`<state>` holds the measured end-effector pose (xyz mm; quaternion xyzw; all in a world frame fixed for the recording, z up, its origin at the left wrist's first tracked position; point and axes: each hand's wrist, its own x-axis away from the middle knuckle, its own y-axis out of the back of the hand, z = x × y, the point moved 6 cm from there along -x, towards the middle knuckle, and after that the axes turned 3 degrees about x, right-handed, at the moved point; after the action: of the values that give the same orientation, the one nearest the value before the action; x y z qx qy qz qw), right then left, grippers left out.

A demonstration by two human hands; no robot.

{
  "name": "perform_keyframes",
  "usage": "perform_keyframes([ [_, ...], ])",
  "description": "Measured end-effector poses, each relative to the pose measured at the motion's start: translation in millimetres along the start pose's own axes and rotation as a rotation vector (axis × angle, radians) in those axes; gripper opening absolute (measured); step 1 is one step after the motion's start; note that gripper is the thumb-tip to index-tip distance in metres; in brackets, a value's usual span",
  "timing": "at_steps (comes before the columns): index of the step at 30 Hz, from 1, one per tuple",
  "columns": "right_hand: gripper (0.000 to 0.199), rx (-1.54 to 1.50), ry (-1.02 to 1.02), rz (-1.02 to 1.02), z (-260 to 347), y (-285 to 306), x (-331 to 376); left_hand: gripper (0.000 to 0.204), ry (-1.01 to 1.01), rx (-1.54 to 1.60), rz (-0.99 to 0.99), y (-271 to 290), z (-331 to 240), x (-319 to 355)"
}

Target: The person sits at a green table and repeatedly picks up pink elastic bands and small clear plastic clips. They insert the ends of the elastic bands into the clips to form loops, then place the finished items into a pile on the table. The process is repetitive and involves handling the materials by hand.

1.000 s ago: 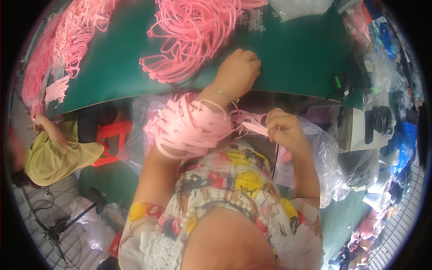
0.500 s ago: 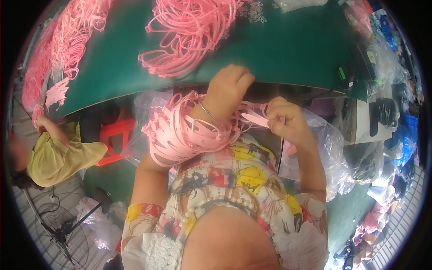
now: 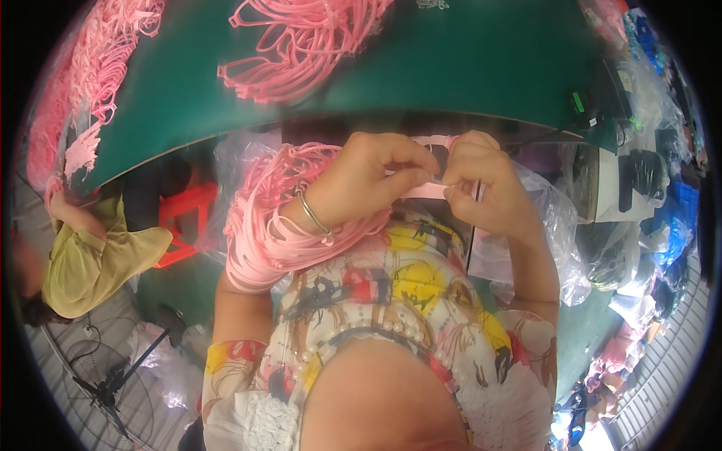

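Note:
My left hand (image 3: 372,180) and my right hand (image 3: 481,184) meet in front of my chest, both pinching one pink strip (image 3: 421,189) between their fingertips. A thick bundle of pink loops (image 3: 263,218) hangs over my left forearm, just behind a thin metal bracelet (image 3: 314,216). The hands sit just below the near edge of a green table (image 3: 466,68).
Heaps of pink loops lie on the table at the top middle (image 3: 301,45) and far left (image 3: 83,90). Clear plastic bags (image 3: 560,248) hang at my right. Another person in a yellow-green top (image 3: 83,255) sits at left beside a red stool (image 3: 184,222). A floor fan (image 3: 105,376) stands lower left.
My left hand has come back from the table edge toward my chest. It now meets my right hand on the pink strip. The view has tilted down slightly.

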<state>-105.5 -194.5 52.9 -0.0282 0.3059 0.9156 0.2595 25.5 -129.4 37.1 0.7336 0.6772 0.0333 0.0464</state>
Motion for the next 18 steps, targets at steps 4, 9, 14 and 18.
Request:
perform_keyframes([
  [4,0.005,0.038,0.017,0.012,2,-1,0,0.014,-0.145,-0.094,0.038,-1,-6,1],
  [9,0.005,0.004,0.007,0.021,-1,-3,1,0.013,-0.047,-0.137,-0.003,-4,-14,4],
  [14,0.003,-0.102,-0.04,0.076,-10,-9,4,0.015,-0.246,-0.357,-0.032,-11,-25,9],
  [18,0.001,-0.263,-0.145,0.11,-18,-14,7,0.019,-0.374,-0.495,-0.044,-20,-33,15],
])
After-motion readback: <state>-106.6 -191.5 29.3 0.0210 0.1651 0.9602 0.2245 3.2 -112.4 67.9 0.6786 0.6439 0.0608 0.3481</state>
